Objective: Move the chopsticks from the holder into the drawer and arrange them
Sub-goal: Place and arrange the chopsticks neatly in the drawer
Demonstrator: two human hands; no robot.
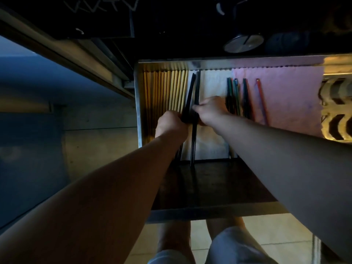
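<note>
An open metal drawer (137, 103) holds a row of several yellow chopsticks (167, 90) along its left side. Over a white cloth (213, 86) in the middle, my left hand (171, 123) grips a bundle of black chopsticks (189, 96) that leans to the left. My right hand (210, 109) pinches other black chopsticks (196, 86) beside them, which run straight along the drawer. Further right, green and dark chopsticks (233, 96) and a red one (262, 100) lie on a pink cloth (291, 96). The holder cannot be made out in the dim light.
A dark countertop sits above the drawer with a round metal lid (242, 43) on it. A patterned gold-and-black item (335, 111) lies at the drawer's right end. The drawer's dark front part (219, 183) is nearest me, over a tiled floor.
</note>
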